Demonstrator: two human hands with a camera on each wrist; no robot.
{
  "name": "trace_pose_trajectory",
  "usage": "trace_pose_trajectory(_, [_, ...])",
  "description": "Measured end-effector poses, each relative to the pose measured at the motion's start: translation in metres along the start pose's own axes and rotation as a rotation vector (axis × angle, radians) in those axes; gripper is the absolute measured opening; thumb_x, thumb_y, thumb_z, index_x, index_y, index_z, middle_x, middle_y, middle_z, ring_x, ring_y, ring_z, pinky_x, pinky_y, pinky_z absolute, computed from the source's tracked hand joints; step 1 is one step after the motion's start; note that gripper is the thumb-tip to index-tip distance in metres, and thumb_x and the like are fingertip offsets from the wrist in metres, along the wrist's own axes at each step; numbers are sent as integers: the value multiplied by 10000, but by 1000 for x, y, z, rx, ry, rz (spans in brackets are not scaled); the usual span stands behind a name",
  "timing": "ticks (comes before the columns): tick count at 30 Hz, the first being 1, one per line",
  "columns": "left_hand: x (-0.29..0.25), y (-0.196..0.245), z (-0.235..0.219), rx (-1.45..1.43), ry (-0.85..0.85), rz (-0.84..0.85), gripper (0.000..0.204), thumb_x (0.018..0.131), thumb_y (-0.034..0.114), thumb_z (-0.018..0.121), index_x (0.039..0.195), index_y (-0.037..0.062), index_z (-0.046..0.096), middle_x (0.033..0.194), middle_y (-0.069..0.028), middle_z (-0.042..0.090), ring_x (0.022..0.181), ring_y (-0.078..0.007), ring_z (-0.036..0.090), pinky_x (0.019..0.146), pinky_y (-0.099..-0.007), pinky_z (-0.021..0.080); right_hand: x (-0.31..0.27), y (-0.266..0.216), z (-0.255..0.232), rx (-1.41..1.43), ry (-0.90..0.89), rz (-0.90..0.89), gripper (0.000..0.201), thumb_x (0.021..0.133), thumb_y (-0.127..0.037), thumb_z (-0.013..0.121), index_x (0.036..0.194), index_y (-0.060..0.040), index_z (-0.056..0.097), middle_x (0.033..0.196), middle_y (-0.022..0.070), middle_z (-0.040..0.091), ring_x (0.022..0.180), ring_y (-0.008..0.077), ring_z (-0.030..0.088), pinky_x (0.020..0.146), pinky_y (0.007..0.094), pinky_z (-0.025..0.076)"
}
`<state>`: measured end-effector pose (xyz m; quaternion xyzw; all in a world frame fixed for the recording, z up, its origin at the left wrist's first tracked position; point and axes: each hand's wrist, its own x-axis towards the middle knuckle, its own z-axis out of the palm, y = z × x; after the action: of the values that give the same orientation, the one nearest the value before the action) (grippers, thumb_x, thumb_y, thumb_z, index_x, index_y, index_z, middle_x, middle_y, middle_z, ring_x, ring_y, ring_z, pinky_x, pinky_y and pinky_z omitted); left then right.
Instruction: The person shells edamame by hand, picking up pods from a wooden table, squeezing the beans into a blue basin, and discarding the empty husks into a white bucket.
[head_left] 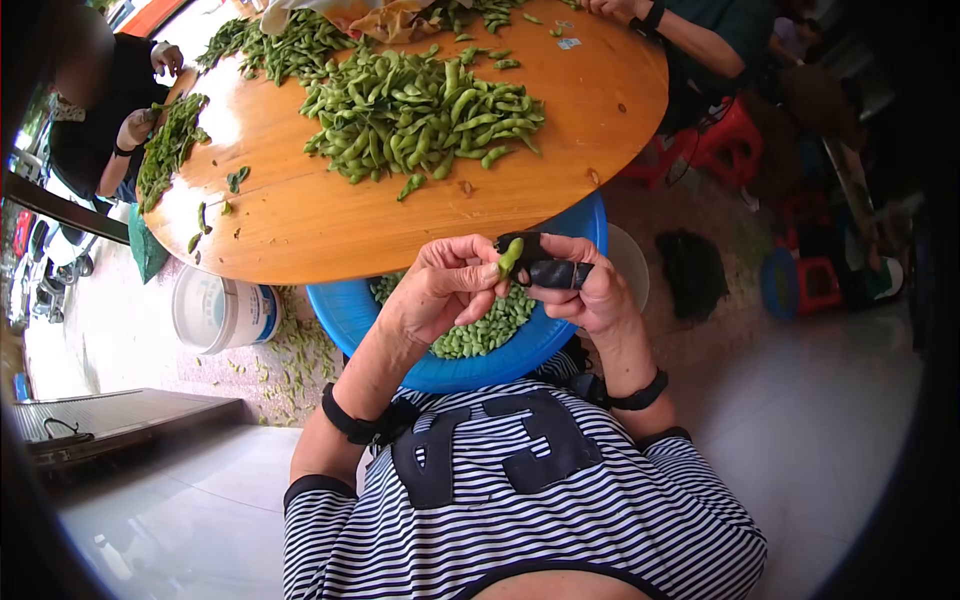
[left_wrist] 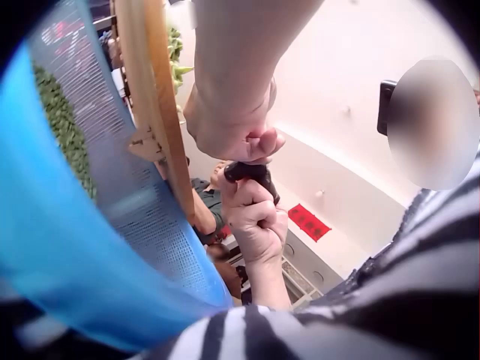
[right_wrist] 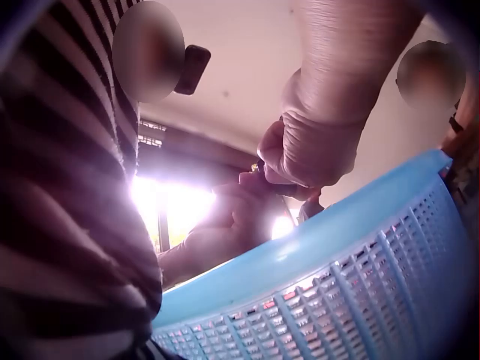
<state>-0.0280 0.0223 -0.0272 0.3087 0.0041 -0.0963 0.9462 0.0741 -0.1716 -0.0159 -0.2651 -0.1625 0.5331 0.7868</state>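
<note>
Over a blue plastic basket [head_left: 335, 320], both hands meet at one green soybean pod [head_left: 511, 257]. My left hand [head_left: 440, 290] pinches the pod's lower end between thumb and fingertips. From the other side my right hand [head_left: 597, 292] pinches it, with black covers [head_left: 556, 274] on its thumb and a finger. Below the hands, shelled green beans [head_left: 486, 328] lie in the basket. In the left wrist view the left hand [left_wrist: 231, 124] is above the right hand [left_wrist: 255, 214]. The right wrist view has the right hand [right_wrist: 319, 146] in front, hiding the pod.
A wooden table [head_left: 330, 235] overlaps the basket's far side and carries a large heap of pods [head_left: 420, 115]. A white bucket [head_left: 215, 310] stands at left, near pods scattered on the floor. Other people's hands [head_left: 137, 128] are at the table's edges. Red stools [head_left: 730, 145] stand at right.
</note>
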Motion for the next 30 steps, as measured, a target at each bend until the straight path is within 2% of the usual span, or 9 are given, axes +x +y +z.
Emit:
trace_pose_trajectory(3, [2, -6, 14, 361, 224, 130, 126, 902, 116, 656, 855, 15, 597, 694, -75, 615, 479, -100, 515, 394, -209, 352, -3, 2, 6, -296, 75, -20, 334, 794, 31, 520, 1103, -16, 636, 858, 19, 561, 581, 48, 388, 473, 174, 296])
trace_pose_trajectory(5, [4, -4, 16, 495, 201, 165, 186, 904, 165, 669, 827, 29, 567, 645, -43, 586, 494, -90, 521, 405, -214, 371, -2, 9, 13, -501, 172, -57, 348, 766, 64, 520, 1081, -19, 642, 874, 31, 563, 603, 71, 420, 495, 195, 335])
trace_pose_trajectory(7, [6, -8, 21, 672, 344, 198, 185, 886, 173, 687, 942, 20, 601, 670, -26, 596, 513, -87, 533, 439, -226, 400, 3, 17, 25, -1203, 282, -359, 352, 712, 109, 501, 1030, 21, 622, 832, 65, 541, 671, 140, 479, 588, 240, 399])
trace_pose_trajectory(11, [2, -7, 31, 1139, 378, 258, 179, 952, 110, 572, 1052, -38, 586, 625, -48, 612, 522, -83, 567, 487, -240, 456, 1, 9, 37, -1391, 294, -381, 364, 652, 138, 488, 993, 69, 594, 803, 107, 496, 723, 200, 519, 637, 261, 412])
trace_pose_trajectory(12, [3, -10, 29, 1128, 384, 337, 131, 944, 79, 546, 930, -47, 575, 565, -94, 607, 507, -157, 619, 485, -287, 480, 1, 9, 36, -1392, 294, -378, 364, 652, 138, 488, 993, 69, 594, 803, 107, 496, 723, 200, 519, 637, 261, 412])
trace_pose_trajectory(16, [-2, -1, 24, 1066, 294, 235, 184, 979, 115, 502, 1045, -43, 569, 606, -87, 630, 536, -154, 632, 541, -286, 500, 2, 13, 30, -1439, 313, -395, 372, 641, 149, 493, 992, 77, 593, 796, 110, 480, 706, 231, 526, 613, 268, 416])
trace_pose_trajectory(18, [-2, 0, 21, 698, 213, 100, 251, 1015, 167, 443, 1133, -34, 537, 770, -89, 654, 671, -140, 642, 628, -276, 509, 3, 16, 32, -1419, 310, -412, 369, 646, 152, 504, 996, 75, 594, 799, 113, 482, 698, 242, 530, 604, 278, 424])
trace_pose_trajectory(21, [3, -8, 20, 348, 169, 140, 304, 1031, 228, 413, 1168, -19, 525, 926, -85, 617, 782, -130, 603, 683, -261, 498, 7, 27, 41, -1488, 401, -501, 377, 651, 155, 545, 1015, 71, 593, 829, 125, 500, 703, 254, 552, 598, 309, 445])
trace_pose_trajectory(30, [8, -27, 25, 183, 302, 234, 257, 978, 152, 391, 1115, -2, 544, 959, -62, 587, 780, -131, 557, 629, -268, 465, 9, 38, 42, -1675, 447, -553, 466, 615, 131, 633, 1074, 66, 582, 897, 162, 504, 746, 310, 577, 625, 368, 470])
